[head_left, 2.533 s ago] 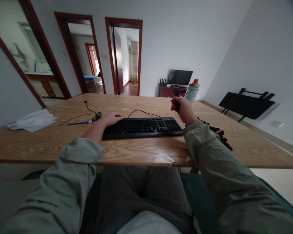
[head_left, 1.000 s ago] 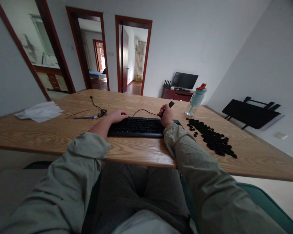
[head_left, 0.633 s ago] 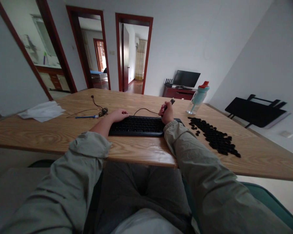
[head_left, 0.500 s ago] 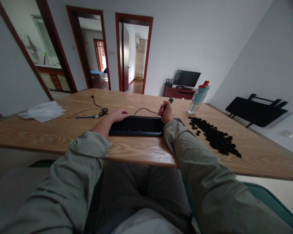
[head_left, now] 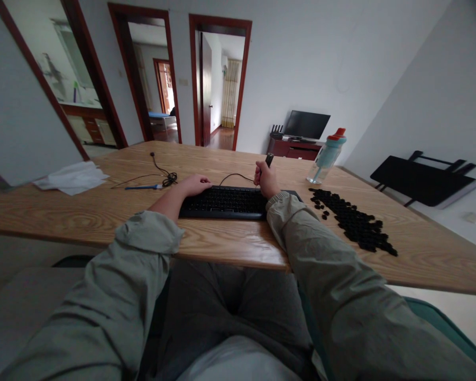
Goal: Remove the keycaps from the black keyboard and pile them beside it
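Observation:
A black keyboard lies near the table's front edge, its cable running off behind it. My left hand rests on its upper left corner, fingers curled against it. Over the right part of the keys, my right hand is closed round a black-handled tool. The handle sticks up above the fist, and a thin tip shows faintly below it; its exact kind is hard to make out. To the right of the keyboard lie many small black keycaps, packed in a slanting patch with several loose ones beside it.
A clear bottle with a red lid stands behind the keycaps. Left of the keyboard are a blue-handled brush, a coiled black cable and white tissue. The wooden table ends just before my lap.
My right hand came down and left from beside the bottle to the keyboard's right part, uncovering the keycaps. Lately the tool handle has tilted more upright. My left hand stays at the corner.

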